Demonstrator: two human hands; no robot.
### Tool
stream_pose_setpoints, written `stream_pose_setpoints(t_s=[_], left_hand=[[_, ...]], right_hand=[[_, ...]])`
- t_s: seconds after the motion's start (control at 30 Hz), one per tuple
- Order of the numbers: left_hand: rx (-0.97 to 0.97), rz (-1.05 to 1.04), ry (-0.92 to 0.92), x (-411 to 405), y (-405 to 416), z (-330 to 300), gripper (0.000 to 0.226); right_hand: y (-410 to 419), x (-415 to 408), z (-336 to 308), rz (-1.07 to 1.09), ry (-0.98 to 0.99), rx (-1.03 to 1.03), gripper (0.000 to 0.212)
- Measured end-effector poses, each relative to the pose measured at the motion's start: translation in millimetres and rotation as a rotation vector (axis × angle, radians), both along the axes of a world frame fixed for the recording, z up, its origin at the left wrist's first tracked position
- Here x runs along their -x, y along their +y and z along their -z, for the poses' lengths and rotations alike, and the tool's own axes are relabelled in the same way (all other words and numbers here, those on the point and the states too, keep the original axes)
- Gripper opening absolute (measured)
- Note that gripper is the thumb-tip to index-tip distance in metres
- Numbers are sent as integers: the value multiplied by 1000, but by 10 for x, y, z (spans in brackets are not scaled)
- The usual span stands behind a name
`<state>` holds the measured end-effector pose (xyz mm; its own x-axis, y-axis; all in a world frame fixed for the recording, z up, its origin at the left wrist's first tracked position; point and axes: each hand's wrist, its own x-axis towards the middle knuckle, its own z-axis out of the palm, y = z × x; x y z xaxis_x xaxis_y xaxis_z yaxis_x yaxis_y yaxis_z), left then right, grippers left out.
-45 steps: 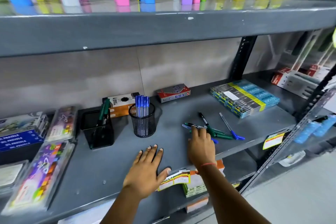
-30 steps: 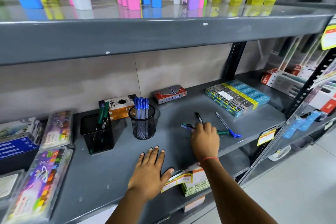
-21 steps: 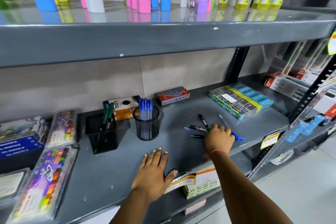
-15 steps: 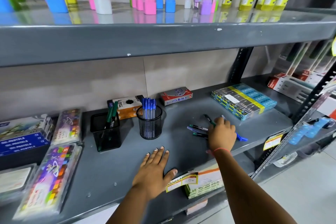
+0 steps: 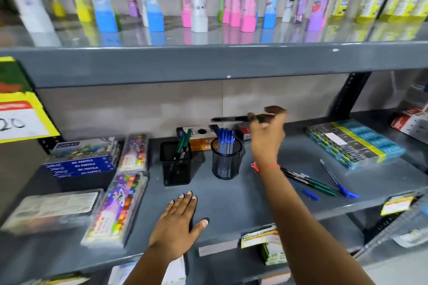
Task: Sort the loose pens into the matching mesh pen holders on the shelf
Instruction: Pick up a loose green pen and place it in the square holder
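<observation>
Holders: two, one square point(image 5: 176, 164), one round point(image 5: 226, 161)
Hands: two, left point(image 5: 177, 222), right point(image 5: 266, 136)
Held pens: one point(image 5: 231, 119)
Loose pens point(image 5: 311, 183): about five
</observation>
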<state>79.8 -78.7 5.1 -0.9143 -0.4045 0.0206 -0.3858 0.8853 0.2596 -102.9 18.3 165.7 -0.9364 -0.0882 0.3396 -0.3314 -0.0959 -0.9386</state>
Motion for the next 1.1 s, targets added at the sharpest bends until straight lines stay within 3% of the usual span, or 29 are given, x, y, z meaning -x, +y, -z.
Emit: stream_pose_setpoints(t_s=[0.07, 0.17, 0.2, 0.3, 0.37, 0.47, 0.6, 0.73, 0.9, 1.0, 1.1], left_hand=[[6, -8, 18, -31, -16, 14, 112], [-13, -32, -144, -19, -3, -45, 83], [-23, -33, -154, -14, 7, -54, 83], [18, -30, 47, -20, 8, 44, 110], [36, -20, 37, -19, -9, 45, 117], [48, -24, 21, -7, -10, 40, 118], [22, -20, 48, -14, -17, 46, 117], [20, -1, 43, -14, -18, 41, 100], [25, -19, 38, -32, 4, 31, 115], [34, -17, -2, -31, 5, -10, 119], [24, -12, -7, -33, 19, -15, 121]], right_hand=[[-199, -117, 38, -144, -23, -37, 33], [-420, -250, 66, -194, 6, -130, 31], [-478, -266, 65, -181, 31, -151, 31], [-614, -292, 5, -163, 130, -160, 31], [-688, -299, -36, -182, 157, -152, 30], [-807, -353, -14, -211, 179, -235, 27], [-945, -386, 278, -341, 175, -564, 7], [-835, -342, 454, -471, 129, -726, 27], [-294, -76, 623, -167, 98, -704, 23], [254, 182, 868, 103, 79, -894, 22], [774, 337, 1115, 264, 74, -1223, 24]])
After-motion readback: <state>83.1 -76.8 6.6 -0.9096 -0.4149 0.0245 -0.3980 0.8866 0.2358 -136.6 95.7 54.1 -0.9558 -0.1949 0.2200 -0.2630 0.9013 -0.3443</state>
